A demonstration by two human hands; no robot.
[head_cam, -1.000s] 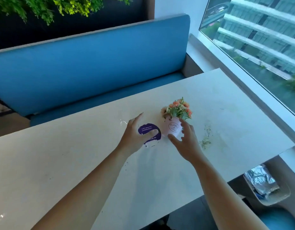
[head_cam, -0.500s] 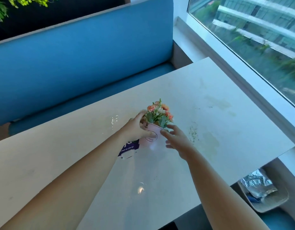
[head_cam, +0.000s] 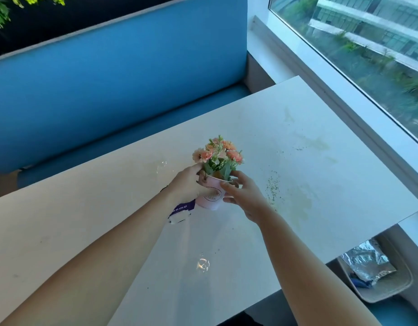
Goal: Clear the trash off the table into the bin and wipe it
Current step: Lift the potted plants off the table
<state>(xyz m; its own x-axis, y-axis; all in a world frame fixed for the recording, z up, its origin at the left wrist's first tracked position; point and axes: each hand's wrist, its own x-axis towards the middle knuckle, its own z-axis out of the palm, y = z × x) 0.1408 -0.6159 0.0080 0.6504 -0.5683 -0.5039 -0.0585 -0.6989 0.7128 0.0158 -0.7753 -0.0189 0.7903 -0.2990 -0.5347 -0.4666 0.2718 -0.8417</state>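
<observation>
My left hand (head_cam: pixel 191 183) and right hand (head_cam: pixel 246 196) both curl round the small pink pot of orange flowers (head_cam: pixel 211 198); the step, I judge, is clearing it aside. The torn purple card (head_cam: pixel 182 207) lies on the white table (head_cam: pixel 320 128) under my left wrist, with scattered green crumbs (head_cam: pixel 272 184) beyond. Binning those next calls for a free hand.

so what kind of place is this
Probably a cafe or canteen booth: a blue upholstered bench runs behind the white table, a pink flower pot serves as table decor, and a large window looks out on buildings.
</observation>
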